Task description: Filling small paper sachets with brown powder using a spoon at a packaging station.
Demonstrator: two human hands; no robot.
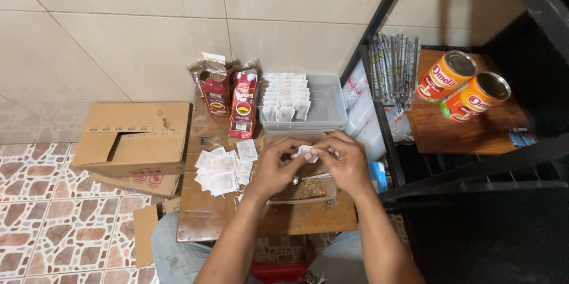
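Note:
Both hands meet over a clear tub of brown loose tea [305, 189] on a small wooden table [207, 219]. My left hand [274, 165] and my right hand [345, 162] pinch a small white paper sachet [307, 152] between their fingertips. A metal spoon [311, 178] lies across the tub under my right hand. To the left of my left hand lies a loose pile of white sachets [224, 168].
A clear plastic box [329, 109] holds rows of sachets at the table's back. Two red packets [231, 97] stand beside it. A cardboard box [135, 139] sits left on the tiled floor. A black rack [415, 177] at right carries two orange cans [463, 87] and wrapped straws [394, 70].

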